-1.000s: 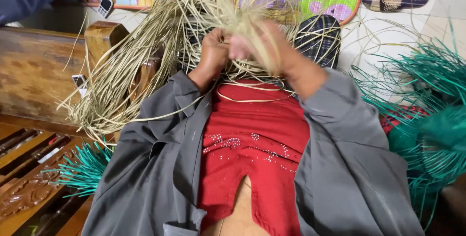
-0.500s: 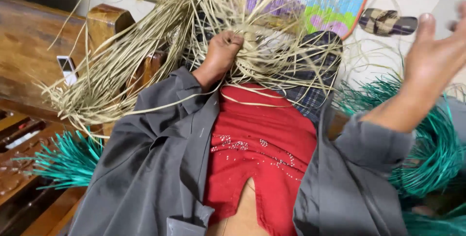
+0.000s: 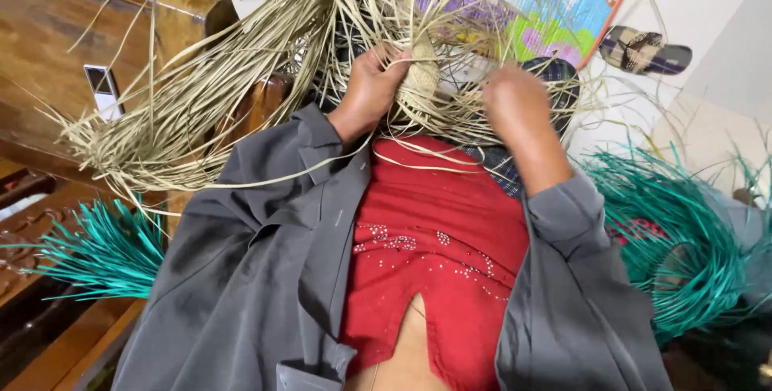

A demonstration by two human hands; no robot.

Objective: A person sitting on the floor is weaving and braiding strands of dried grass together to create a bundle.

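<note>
Pinching a small woven bundle of pale straw (image 3: 420,77) in front of the chest, the left hand (image 3: 371,85) is closing around it while the blurred right hand (image 3: 515,101), grip unclear, is hovering just beside it, forearms raised, likely needing steady tension on the loose strands.

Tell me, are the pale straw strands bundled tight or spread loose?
Spread loose. The straw fans out in all directions around the left hand and right hand; only the woven piece is tight.
</note>
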